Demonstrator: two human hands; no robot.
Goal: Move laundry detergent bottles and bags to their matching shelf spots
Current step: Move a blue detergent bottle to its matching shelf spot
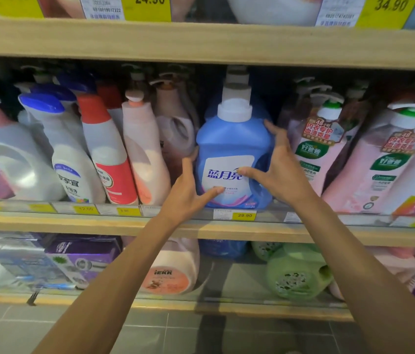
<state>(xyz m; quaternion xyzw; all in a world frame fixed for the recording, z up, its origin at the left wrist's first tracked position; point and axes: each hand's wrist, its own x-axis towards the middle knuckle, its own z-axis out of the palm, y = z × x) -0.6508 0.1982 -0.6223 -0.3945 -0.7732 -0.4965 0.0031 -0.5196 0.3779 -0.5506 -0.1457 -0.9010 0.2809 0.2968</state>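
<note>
1. At centre frame in the head view, a blue detergent bottle [234,159] with a white cap stands upright on the middle shelf [124,223], its white label printed with 蓝月亮 in blue.
2. Left hand [188,192] lies against the bottle's lower left side, fingers spread, thumb reaching across the bottom of the label.
3. Right hand [278,164] cups the bottle's right shoulder, fingers spread around the side and thumb laid over the label's right edge; both hands touch the bottle, neither closed tight around it.
4. Directly below the bottle, on the shelf's front strip, a yellow price tag [244,215] reads 29.90.
5. Left of centre, a white bottle with a blue cap [66,154] leans right and carries the characters 家家宜; beside it leans a white bottle with a red cap [109,154].
6. Right of centre, a pink bottle with a green collar [323,146] shows a green badge reading 好爸爸 and a red sticker with "48".
7. Along the top edge, yellow tags read 24.90 [147,6] and 34.90 [387,8].
8. On the lower shelf, a peach bottle [173,272] shows "iEKK".
</note>
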